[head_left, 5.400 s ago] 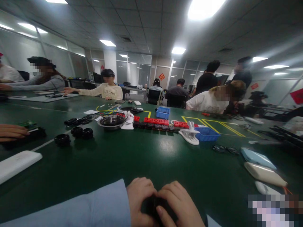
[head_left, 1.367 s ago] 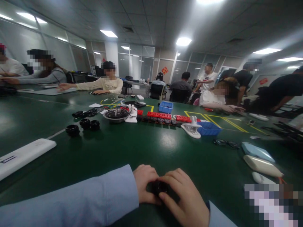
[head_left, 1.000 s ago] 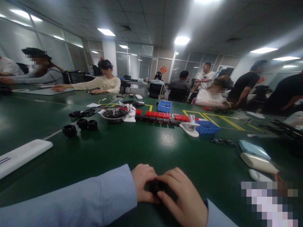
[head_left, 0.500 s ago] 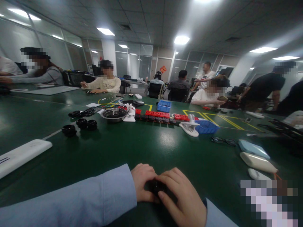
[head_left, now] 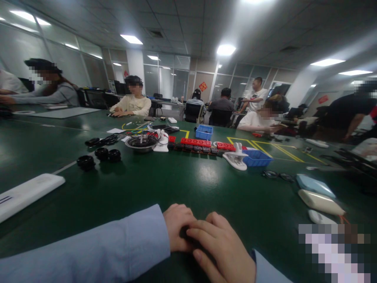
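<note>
At the near edge of the green table (head_left: 141, 188), my left hand (head_left: 178, 227) is closed round a small black part (head_left: 184, 232), of which only a dark sliver shows. My right hand (head_left: 219, 241) meets it from the right, its curled fingers lying over the left fingertips and covering most of the part. The kind of the part cannot be made out. Further off to the left stand several black round ring-like pieces (head_left: 85, 162).
A white case (head_left: 31, 194) lies at left. Across the middle are a metal bowl (head_left: 141, 148), red-and-black strips (head_left: 196, 142), a white clamp (head_left: 237, 159) and a blue bin (head_left: 257, 158). Glasses (head_left: 278, 175) and pouches (head_left: 316, 185) lie at right. Several people sit or stand around.
My right fingers have shifted left over the left hand, covering the black part that showed between the hands. My left hand has stayed put. A person at the right has moved further right.
</note>
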A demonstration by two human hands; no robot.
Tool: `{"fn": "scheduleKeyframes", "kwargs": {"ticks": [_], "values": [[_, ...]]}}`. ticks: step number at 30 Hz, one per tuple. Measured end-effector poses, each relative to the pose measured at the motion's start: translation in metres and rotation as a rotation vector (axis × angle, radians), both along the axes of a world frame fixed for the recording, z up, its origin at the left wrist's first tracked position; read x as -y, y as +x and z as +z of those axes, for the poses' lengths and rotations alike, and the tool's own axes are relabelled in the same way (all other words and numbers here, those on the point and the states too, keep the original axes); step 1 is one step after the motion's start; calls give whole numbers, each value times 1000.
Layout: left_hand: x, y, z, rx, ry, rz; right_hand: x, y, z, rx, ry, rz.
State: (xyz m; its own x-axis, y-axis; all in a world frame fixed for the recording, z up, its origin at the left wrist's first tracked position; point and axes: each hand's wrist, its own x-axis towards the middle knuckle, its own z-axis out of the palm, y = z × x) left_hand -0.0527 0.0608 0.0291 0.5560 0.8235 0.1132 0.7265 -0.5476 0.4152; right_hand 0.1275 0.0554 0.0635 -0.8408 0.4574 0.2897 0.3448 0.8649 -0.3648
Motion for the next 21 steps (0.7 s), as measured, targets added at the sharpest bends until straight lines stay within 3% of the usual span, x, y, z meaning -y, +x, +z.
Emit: {"fn": "scheduleKeyframes", "kwargs": {"ticks": [6, 14, 21], "values": [[0, -1, -3, 58, 7, -18, 5, -3, 5, 56, 67, 61], [1, 1, -2, 84, -16, 9, 4, 0, -8, -11, 180, 114], [-1, -2, -5, 119, -12, 11, 3, 4, -7, -32, 199, 15]]}}
